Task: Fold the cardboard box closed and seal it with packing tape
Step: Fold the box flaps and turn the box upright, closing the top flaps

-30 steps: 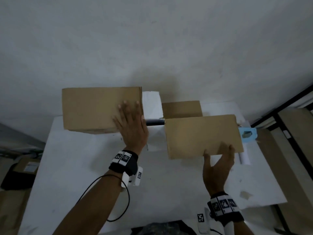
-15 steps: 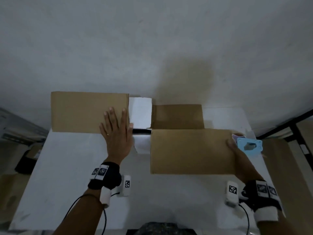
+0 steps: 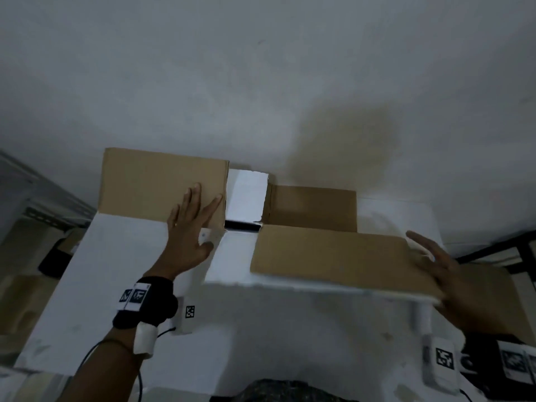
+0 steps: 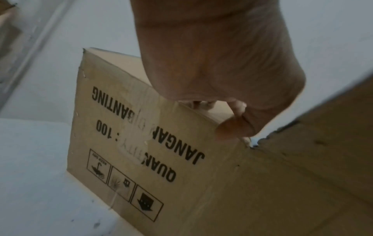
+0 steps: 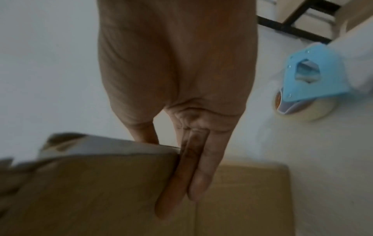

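A brown cardboard box (image 3: 313,210) stands open on a white table (image 3: 87,314). Its left flap (image 3: 162,187) stands up; my left hand (image 3: 191,224) lies flat against it with straight, spread fingers. In the left wrist view the box wall (image 4: 141,151) shows black print, and my left hand (image 4: 236,129) reaches over the flap's edge. The right flap (image 3: 333,256) lies nearly level. My right hand (image 3: 435,262) rests at its right end with straight fingers (image 5: 181,183). A blue tape dispenser (image 5: 315,75) with its roll lies on the table beyond that hand; the head view hides it.
A white wall rises close behind the table. A black metal frame (image 3: 493,250) stands to the right of the table. Cardboard pieces (image 3: 17,300) and a dark object lie on the floor at the left. A white panel (image 3: 246,195) shows between the flaps.
My right hand slid from the right flap's front edge to its right end, and that flap came down flatter. The left hand stayed on the left flap.
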